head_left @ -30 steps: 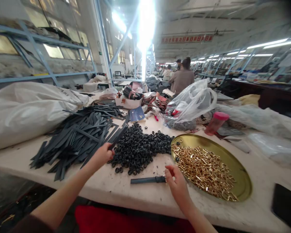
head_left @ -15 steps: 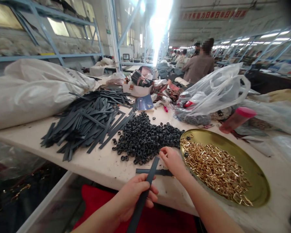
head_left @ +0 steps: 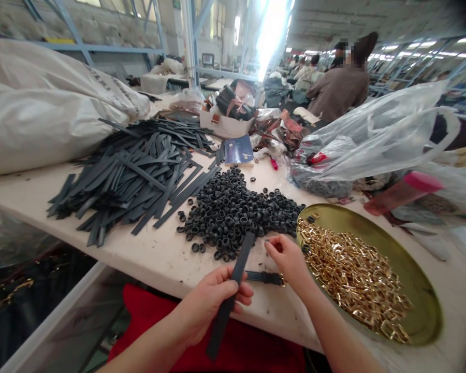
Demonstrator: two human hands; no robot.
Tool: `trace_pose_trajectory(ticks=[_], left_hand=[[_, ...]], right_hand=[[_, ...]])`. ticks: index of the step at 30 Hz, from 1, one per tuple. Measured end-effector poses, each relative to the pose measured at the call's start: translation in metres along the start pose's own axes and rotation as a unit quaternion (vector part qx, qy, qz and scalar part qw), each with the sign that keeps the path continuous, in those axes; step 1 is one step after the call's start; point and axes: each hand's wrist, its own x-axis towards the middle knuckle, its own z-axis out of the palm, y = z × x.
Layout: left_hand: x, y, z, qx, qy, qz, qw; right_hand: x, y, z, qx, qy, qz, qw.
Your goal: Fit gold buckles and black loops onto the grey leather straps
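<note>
A flat dark strap (head_left: 233, 295) slants upward between the thumb and fingers of my left hand (head_left: 217, 298). My right hand (head_left: 289, 259) is pinched just right of the strap's upper end; whatever is between its fingertips is too small to make out. On the table behind both hands lies a heap of small black loops (head_left: 233, 212). Partly behind my left hand, a second strap (head_left: 264, 277) lies flat with a gold buckle at its right end. A gold tray (head_left: 419, 290) of gold buckles (head_left: 357, 274) sits beside my right forearm.
Many dark strips (head_left: 140, 171) are piled at the left, by a large white sack (head_left: 54, 109). Farther back are a blue booklet (head_left: 238, 149), an open box (head_left: 225, 124) and a clear plastic bag (head_left: 376, 140). A pink-lidded container (head_left: 404, 191) lies right. A person (head_left: 339, 90) is beyond the table.
The view has shifted, with the table's contents appearing higher. The strap remains in my left hand. My right hand has moved slightly away from the strap's upper end, still pinched.
</note>
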Motion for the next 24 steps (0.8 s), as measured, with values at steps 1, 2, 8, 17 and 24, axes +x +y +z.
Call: trace_pose_trajectory(ticks=[1,2,8,17,24], left_hand=[[-0.001,0.005,-0.001,0.045,-0.002,0.044,0.998],[-0.003,0.010,-0.001,0.097,-0.001,0.097,0.991],[-0.014,0.018,0.006,0.330,0.016,0.320,0.888],[-0.022,-0.025,0.013,0.386,-0.090,0.367,0.842],[-0.022,-0.040,0.019,0.286,-0.021,0.250,0.925]], right_hand=[[-0.005,0.000,-0.004,0.024,-0.004,0.012,1.000],[-0.010,-0.002,-0.007,0.069,-0.014,0.031,0.997],[-0.045,-0.020,-0.022,0.508,-0.084,0.207,0.832],[-0.076,-0.028,-0.021,0.637,-0.073,0.253,0.725],[-0.088,-0.033,-0.020,0.606,-0.074,0.257,0.749]])
